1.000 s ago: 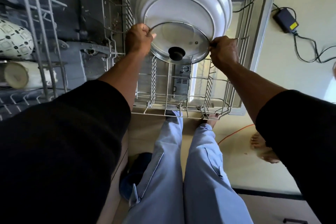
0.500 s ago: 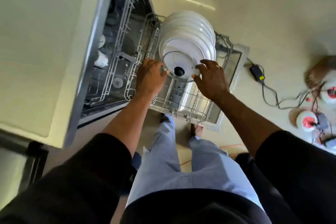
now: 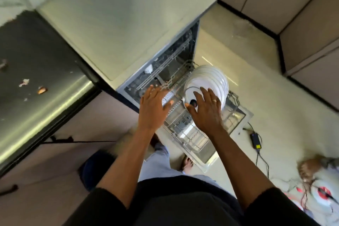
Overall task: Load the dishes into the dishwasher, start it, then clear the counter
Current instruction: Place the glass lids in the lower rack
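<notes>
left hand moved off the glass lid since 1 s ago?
Yes. The left hand has let go of the round glass lid and drawn away leftward, judged against the row of white plates.

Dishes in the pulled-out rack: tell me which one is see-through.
The glass lid with the black knob, frontmost in the row; the white plates standing behind it are opaque.

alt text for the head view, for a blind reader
A person's open left hand and right hand hover over a round glass lid with a black knob, standing in the dishwasher's pulled-out wire rack in front of upright white plates.
</notes>
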